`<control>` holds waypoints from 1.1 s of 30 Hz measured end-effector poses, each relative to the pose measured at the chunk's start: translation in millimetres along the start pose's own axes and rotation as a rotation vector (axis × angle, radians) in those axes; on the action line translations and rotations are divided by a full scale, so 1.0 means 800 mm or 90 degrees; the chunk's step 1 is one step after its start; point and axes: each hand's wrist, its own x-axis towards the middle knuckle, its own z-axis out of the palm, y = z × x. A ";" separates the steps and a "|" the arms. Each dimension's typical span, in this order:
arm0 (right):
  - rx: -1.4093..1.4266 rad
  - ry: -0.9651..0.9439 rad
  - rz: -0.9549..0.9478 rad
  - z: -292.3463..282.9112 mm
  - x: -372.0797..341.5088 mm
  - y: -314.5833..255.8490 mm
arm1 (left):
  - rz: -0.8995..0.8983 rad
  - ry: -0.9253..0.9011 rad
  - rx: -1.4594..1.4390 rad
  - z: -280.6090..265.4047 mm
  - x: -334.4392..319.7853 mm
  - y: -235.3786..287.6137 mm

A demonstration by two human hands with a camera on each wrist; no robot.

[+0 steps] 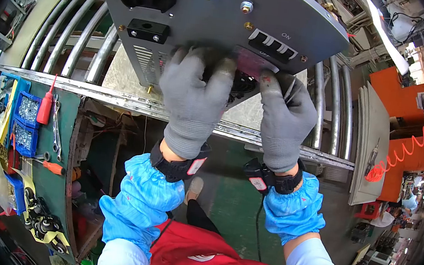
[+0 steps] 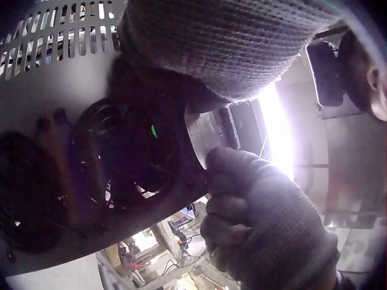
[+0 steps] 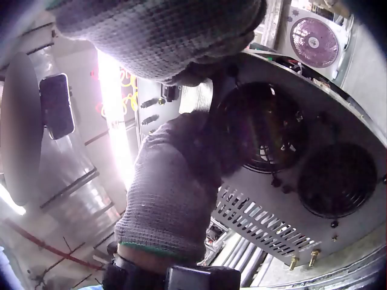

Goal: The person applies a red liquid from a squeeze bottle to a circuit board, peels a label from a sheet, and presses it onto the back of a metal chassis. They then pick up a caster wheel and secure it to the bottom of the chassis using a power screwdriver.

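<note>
Both hands wear grey knit gloves and work at the dark grey panel (image 1: 198,23) of a metal cabinet. Between them lies a thin label (image 1: 254,64), pinkish in the head view and silvery in the wrist views, just below the breaker switches (image 1: 273,46). My left hand (image 1: 193,96) holds the label's left end, its thumb at the edge. At the right end, my right hand (image 1: 287,120) pinches it with the thumb on its face and the other fingers curled. A slim dark strip (image 1: 290,86) shows by the right fingers. Round black fans (image 3: 263,127) sit beside the label.
The cabinet stands on a roller conveyor (image 1: 79,39). On the green bench (image 1: 65,110) at left lie a red screwdriver (image 1: 46,103), wrenches (image 1: 57,130) and blue screw bins (image 1: 28,109). Flat panels (image 1: 370,145) lean at right, near a coiled red hose (image 1: 403,151).
</note>
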 end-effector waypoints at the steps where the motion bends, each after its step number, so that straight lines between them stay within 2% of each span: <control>1: 0.003 0.002 0.003 0.002 0.001 0.000 | -0.006 0.007 0.001 0.001 0.000 0.000; 9: -0.037 0.028 -0.008 0.006 0.001 -0.002 | -0.017 0.048 0.024 0.011 -0.001 0.003; 12: -0.062 0.037 -0.027 0.007 0.002 0.003 | -0.098 0.021 0.087 0.009 0.000 0.014; 14: -0.100 0.029 -0.022 0.004 0.000 0.003 | -0.218 0.047 -0.060 0.011 -0.006 0.004; 17: 0.000 0.080 0.000 0.003 -0.011 0.005 | -0.365 0.015 -0.250 -0.004 -0.016 0.007; 18: -0.036 0.112 -0.075 -0.001 -0.009 0.019 | -0.406 -0.004 -0.308 -0.010 -0.019 0.011; 19: 0.094 0.134 0.027 -0.003 -0.012 0.008 | -0.447 -0.029 -0.470 -0.013 -0.022 0.010; 21: 0.205 0.081 0.139 -0.014 -0.012 0.006 | -0.521 -0.085 -0.798 -0.012 -0.034 0.001; 23: 0.210 -0.034 0.229 -0.023 -0.011 0.007 | -0.537 -0.160 -1.019 0.015 -0.039 -0.004; 24: 0.198 -0.035 0.237 -0.020 -0.011 0.008 | -0.575 -0.214 -1.092 0.028 -0.042 -0.010; 26: 0.218 -0.074 0.300 -0.034 -0.006 0.011 | -0.586 -0.339 -1.162 0.054 -0.045 -0.005; 27: 0.229 -0.095 0.333 -0.046 0.000 0.012 | -0.594 -0.331 -1.168 0.061 -0.049 0.000; 28: 0.236 -0.184 0.371 -0.062 0.009 0.014 | -0.602 -0.323 -1.173 0.068 -0.051 0.007; 30: 0.196 -0.234 0.365 -0.067 0.010 0.016 | -0.703 -0.254 -1.126 0.063 -0.053 0.019; 33: 0.172 -0.248 0.356 -0.083 -0.003 0.027 | -0.636 -0.294 -1.045 0.063 -0.060 0.033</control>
